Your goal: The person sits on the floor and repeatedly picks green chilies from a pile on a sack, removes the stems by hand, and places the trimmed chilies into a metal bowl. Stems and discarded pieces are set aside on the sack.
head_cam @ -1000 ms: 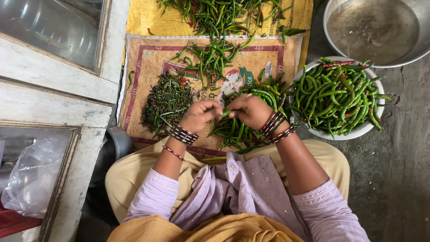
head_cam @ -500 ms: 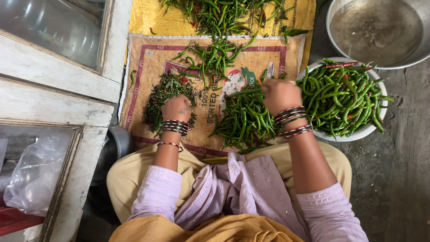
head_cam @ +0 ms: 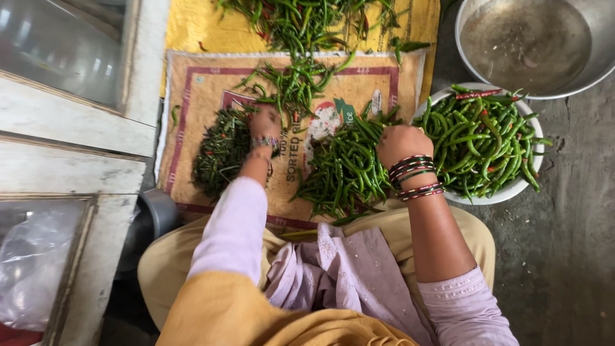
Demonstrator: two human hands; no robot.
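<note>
My left hand [head_cam: 265, 122] reaches forward over the printed sack [head_cam: 192, 96]. It sits between a dark heap of chilli stems [head_cam: 218, 154] and a loose bunch of green chillies [head_cam: 295, 83]; its fingers point down and are hidden. My right hand [head_cam: 400, 144], with bangles on the wrist, rests knuckles-up on the pile of stemmed green chillies [head_cam: 343, 173], close to the rim of the white bowl [head_cam: 512, 189]. That bowl is full of green chillies [head_cam: 480, 141] with a few red ones. I cannot see what either hand holds.
A large metal basin [head_cam: 596, 64] holding murky water stands at the top right. More chillies [head_cam: 301, 19] lie on a yellow sack [head_cam: 192, 25] beyond. A white wooden frame with glass [head_cam: 70, 128] runs along the left. Grey concrete floor [head_cam: 570, 256] lies to the right.
My hands were together over the middle pile, then parted. The left went to the stem heap and now reaches further forward; the right swung toward the bowl and has come back slightly.
</note>
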